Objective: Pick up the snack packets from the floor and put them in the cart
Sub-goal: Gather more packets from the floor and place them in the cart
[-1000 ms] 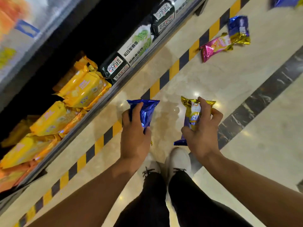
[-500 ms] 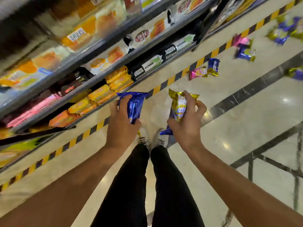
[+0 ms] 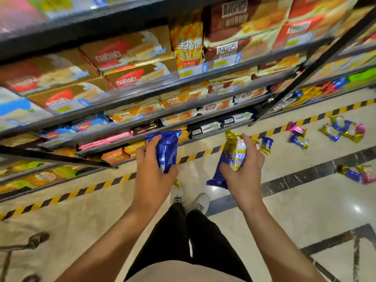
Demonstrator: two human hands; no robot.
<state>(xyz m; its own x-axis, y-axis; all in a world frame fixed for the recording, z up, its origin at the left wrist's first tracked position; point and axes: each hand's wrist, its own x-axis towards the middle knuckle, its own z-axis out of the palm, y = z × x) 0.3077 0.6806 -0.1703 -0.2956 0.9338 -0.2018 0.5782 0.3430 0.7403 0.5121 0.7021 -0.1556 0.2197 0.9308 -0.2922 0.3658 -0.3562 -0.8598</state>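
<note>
Above the pale floor (image 3: 305,204), with its yellow-and-black striped line (image 3: 97,185) as our landmark, we hold both arms out in front of us, forearms bare and wrists roughly level. On the far side of that line rises the shelving (image 3: 142,92), four tiers of boxed and bagged biscuits, blurred in places. On the near side of the line we see our two black trouser legs (image 3: 183,237) and two white shoes (image 3: 191,200).

Our left hand (image 3: 151,171) is over the line with fingers and thumb curled round one blue packet (image 3: 167,150), whose top pokes up towards the lowest shelf. Our right hand (image 3: 245,169) is on the near side of the line, fingers wrapped round two packets held together: a gold-and-white packet (image 3: 236,153) uppermost and a dark blue packet (image 3: 218,176) hanging below the palm.

More loose snack packets (image 3: 335,130) lie on the floor on the near side of the line, away to the right. We count about nine: one beside our right fingers, two further on, a heap of perhaps four, and two overlapping near the dark marble band (image 3: 305,176). The heaps are too jumbled for an exact count.
</note>
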